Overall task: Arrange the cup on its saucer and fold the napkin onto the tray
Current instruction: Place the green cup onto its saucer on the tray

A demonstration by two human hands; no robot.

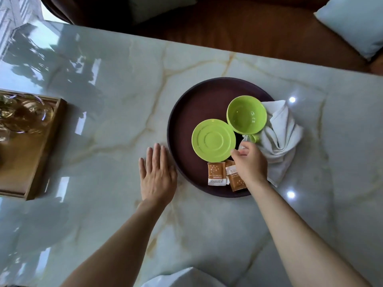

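A round dark tray (pixel 186 112) lies on the marble table. On it a green saucer (pixel 213 139) sits bare, and a green cup (pixel 246 114) stands upright beside it, to its upper right, with its handle toward me. A crumpled white napkin (pixel 281 131) drapes over the tray's right rim and onto the table. My right hand (pixel 249 162) hovers just below the cup's handle with the fingers curled and nothing clearly gripped. My left hand (pixel 157 172) rests flat on the table, fingers spread, against the tray's left rim.
Two orange tea packets (pixel 216 172) lie at the tray's near edge, partly under my right hand. A wooden tray with glassware (pixel 41 141) stands at the left. Beyond the table's far edge are a brown sofa (pixel 248 23) and a pale cushion (pixel 356 23).
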